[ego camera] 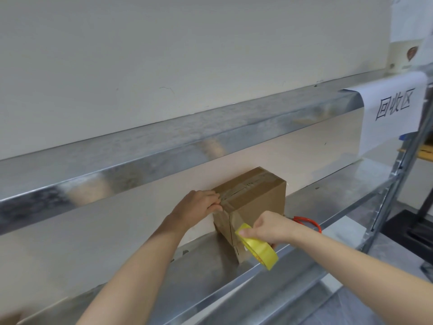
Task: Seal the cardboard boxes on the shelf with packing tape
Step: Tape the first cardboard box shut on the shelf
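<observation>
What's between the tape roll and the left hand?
Clear tape, stretched from the roll up the box's near end to the left hand; the head view shows it.

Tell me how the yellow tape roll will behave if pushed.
Being a round ring, the tape roll would probably roll if stood on edge. The metal shelf looks smooth, so laid flat it likely slides easily.
</observation>
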The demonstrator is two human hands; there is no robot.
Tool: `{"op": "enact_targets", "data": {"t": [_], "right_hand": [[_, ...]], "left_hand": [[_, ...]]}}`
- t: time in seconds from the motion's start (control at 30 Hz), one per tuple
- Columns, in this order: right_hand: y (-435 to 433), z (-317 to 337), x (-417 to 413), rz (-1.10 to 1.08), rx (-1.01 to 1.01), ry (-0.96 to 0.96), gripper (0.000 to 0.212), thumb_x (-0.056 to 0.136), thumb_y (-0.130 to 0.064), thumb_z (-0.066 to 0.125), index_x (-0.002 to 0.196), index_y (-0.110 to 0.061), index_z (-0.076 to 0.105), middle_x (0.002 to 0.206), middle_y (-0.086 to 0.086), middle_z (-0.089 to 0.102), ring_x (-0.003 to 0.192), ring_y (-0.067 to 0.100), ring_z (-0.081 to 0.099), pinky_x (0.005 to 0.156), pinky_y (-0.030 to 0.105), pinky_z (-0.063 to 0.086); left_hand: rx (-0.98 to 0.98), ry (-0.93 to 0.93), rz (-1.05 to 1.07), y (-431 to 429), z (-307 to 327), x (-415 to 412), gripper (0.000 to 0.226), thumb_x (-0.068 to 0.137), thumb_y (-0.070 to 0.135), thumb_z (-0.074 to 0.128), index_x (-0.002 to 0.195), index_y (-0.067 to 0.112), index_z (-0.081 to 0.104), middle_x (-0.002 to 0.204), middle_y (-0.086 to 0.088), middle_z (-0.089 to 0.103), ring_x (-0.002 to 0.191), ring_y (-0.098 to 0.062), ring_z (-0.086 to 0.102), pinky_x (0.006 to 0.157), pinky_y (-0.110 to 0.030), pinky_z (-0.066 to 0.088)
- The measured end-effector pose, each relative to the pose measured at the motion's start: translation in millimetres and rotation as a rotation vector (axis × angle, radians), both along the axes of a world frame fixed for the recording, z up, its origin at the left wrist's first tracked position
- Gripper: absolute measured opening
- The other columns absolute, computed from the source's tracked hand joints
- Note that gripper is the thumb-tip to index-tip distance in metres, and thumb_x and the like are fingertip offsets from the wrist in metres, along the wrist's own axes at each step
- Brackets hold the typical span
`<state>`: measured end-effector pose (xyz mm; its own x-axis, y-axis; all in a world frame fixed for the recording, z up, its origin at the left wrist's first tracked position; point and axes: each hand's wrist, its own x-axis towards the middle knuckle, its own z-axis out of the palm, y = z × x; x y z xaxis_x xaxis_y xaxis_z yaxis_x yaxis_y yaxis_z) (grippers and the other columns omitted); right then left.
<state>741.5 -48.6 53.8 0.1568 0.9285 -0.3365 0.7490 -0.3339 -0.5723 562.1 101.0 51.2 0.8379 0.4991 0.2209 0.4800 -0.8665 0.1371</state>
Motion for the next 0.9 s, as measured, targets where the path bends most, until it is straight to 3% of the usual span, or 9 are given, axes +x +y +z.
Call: {"op": "enact_targets", "data": {"t": [0.17,0.33,0.43,0.53,0.6,0.67,0.8,0.9], "right_hand": [[4,0,-1,-0.017,-0.024,0.051,0.052,0.085,-0.055,0.062,0.06,-0.015,0.042,0.067,0.007,0.044,0.062,0.021,0.054,0.054,0.021,0.05],[2,-2,-1,-0.013,-0.043,0.058,0.05,0.084,-0.057,0.063,0.065,-0.013,0.047,0.069,0.007,0.046,0.063,0.02,0.055,0.056,0.021,0.051],[2,-1,-2,-0.016,-0.053,0.063,0.049,0.083,-0.055,0.065,0.067,-0.011,0.05,0.068,0.007,0.049,0.063,0.02,0.056,0.059,0.023,0.053],[2,0,-4,-0.028,-0.042,0.055,0.052,0.084,-0.055,0.065,0.058,-0.015,0.042,0.06,0.004,0.044,0.058,0.018,0.051,0.055,0.022,0.05],[0,2,-4,-0.031,-0.038,0.031,0.054,0.084,-0.055,0.064,0.056,-0.016,0.039,0.058,0.002,0.041,0.054,0.016,0.049,0.051,0.02,0.046],[-1,2,-3,-0.031,-0.038,0.031,0.054,0.085,-0.056,0.063,0.056,-0.016,0.04,0.057,0.002,0.042,0.052,0.015,0.049,0.05,0.019,0.044],[-3,3,-4,-0.035,-0.045,0.05,0.053,0.086,-0.056,0.061,0.058,-0.014,0.043,0.057,0.002,0.046,0.053,0.015,0.053,0.052,0.02,0.047],[-2,3,-5,-0.034,-0.052,0.053,0.052,0.087,-0.056,0.059,0.061,-0.013,0.046,0.061,0.004,0.049,0.06,0.018,0.057,0.059,0.023,0.053]], "left_hand": [[-0.089,-0.045,-0.008,-4,-5,-1,0.101,0.075,0.086,0.017,0.09,0.002,0.071,0.103,-0.012,0.069,0.098,-0.024,0.064,0.086,-0.037,0.047],[-0.162,-0.212,0.102,-11,-13,-1,0.096,0.061,0.089,0.039,0.086,0.002,0.07,0.099,-0.011,0.069,0.095,-0.019,0.062,0.084,-0.035,0.046],[-0.115,-0.236,0.136,-12,-18,-1,0.087,0.055,0.088,0.048,0.082,0.008,0.067,0.097,0.0,0.066,0.09,-0.018,0.064,0.076,-0.034,0.049],[-0.128,-0.261,0.147,-11,-23,1,0.077,0.057,0.082,0.056,0.083,0.009,0.062,0.112,0.005,0.062,0.1,-0.017,0.059,0.078,-0.03,0.048],[-0.189,-0.258,0.132,-10,-24,3,0.074,0.06,0.074,0.066,0.088,0.006,0.06,0.129,0.0,0.056,0.12,-0.017,0.051,0.089,-0.027,0.042],[-0.251,-0.246,0.116,-10,-24,4,0.071,0.065,0.064,0.07,0.101,0.004,0.057,0.13,-0.004,0.055,0.128,-0.016,0.046,0.09,-0.023,0.038],[-0.289,-0.236,0.186,-13,-22,5,0.068,0.069,0.056,0.075,0.117,0.013,0.051,0.114,0.004,0.057,0.107,-0.019,0.054,0.086,-0.03,0.042],[-0.358,-0.21,0.226,-17,-19,7,0.087,0.068,0.059,0.074,0.136,0.017,0.04,0.135,0.001,0.047,0.119,-0.019,0.048,0.098,-0.031,0.04]]}}
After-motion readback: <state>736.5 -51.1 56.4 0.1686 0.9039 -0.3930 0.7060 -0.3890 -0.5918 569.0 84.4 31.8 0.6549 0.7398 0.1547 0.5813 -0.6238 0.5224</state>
